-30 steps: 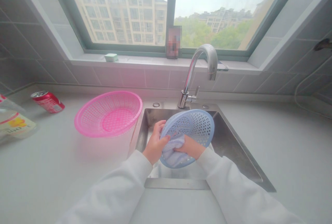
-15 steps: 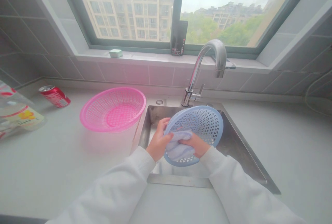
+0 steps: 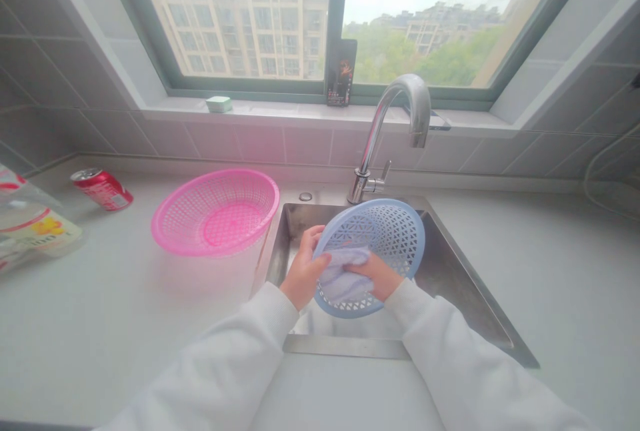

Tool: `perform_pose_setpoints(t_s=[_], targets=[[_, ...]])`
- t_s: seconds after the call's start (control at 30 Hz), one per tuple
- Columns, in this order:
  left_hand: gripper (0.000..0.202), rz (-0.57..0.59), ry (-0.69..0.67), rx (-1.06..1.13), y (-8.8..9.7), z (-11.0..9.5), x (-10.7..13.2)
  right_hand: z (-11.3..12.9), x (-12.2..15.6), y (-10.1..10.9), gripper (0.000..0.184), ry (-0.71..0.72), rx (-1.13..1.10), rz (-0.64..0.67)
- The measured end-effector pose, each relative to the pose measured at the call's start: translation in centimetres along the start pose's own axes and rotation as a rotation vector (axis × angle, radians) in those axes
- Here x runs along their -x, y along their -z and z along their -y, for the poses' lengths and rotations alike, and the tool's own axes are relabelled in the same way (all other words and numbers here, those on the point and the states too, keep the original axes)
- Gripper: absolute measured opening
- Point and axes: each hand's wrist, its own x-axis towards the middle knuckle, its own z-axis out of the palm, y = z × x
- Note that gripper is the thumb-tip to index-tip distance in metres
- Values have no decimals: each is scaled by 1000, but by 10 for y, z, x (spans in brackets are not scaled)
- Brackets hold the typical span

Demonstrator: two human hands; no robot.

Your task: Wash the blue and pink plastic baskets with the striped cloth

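Over the sink (image 3: pixel 463 304) I see a blue plastic colander (image 3: pixel 400 231), tilted with its hollow side toward me. My left hand (image 3: pixel 303 271) is closed on the colander's left rim, thumb on the inside and fingers behind. Inside the colander my right hand (image 3: pixel 383 276) grips a folded white cloth (image 3: pixel 345 278), which presses against the inner wall. Part of the cloth lies close to my left thumb. The fingertips of my right hand are partly hidden by the cloth.
A pink colander (image 3: pixel 167 228) stands on the counter left of the sink, with a red can (image 3: pixel 103 189) and a plastic bottle (image 3: pixel 37 224) farther left. Behind the sink rises a chrome faucet (image 3: pixel 419 101). The windowsill bears a green soap-like block (image 3: pixel 219 104) and a phone (image 3: pixel 341 74).
The blue colander has turned and tipped slightly in my hands. Both hands keep their hold, and the cloth stays at nearly the same spot. The whole view has shifted a little.
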Motion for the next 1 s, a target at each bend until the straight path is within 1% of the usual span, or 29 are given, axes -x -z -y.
perform_pose_setpoints(t_s=[0.07,0.2,0.23,0.27,0.4,0.43,0.5,0.6,0.63,0.7,0.8,0.83,0.87,1.0], targets=[[70,24,-7,31,0,0,0,-1,-1,0,32,9,-20,-11],[70,25,-9,68,1,-1,0,-3,-4,2,37,-22,136,3],[71,17,-17,69,1,-1,0,-2,-3,2,37,-28,142,3],[71,13,-25,70,1,-1,1,-2,-2,2,37,-30,118,0],[76,43,-15,110,0,2,2,-2,3,1,38,-25,-96,-15],[78,47,-7,124,-1,2,3,-3,3,2,38,-23,-100,-13],[80,41,4,145,0,4,2,-6,2,4,39,-5,4,-3],[82,34,12,138,2,6,1,-7,-2,6,37,15,198,50],[81,35,11,122,3,6,0,-6,-2,6,36,14,212,67],[80,31,0,84,3,7,0,-4,-1,5,37,19,159,59],[77,22,-3,69,3,6,2,0,4,2,40,45,19,-17],[77,23,0,81,2,6,2,0,5,1,40,49,2,-29],[78,25,6,96,2,6,2,0,5,1,39,49,18,-23],[80,30,35,124,3,7,0,-2,1,5,38,33,222,59]])
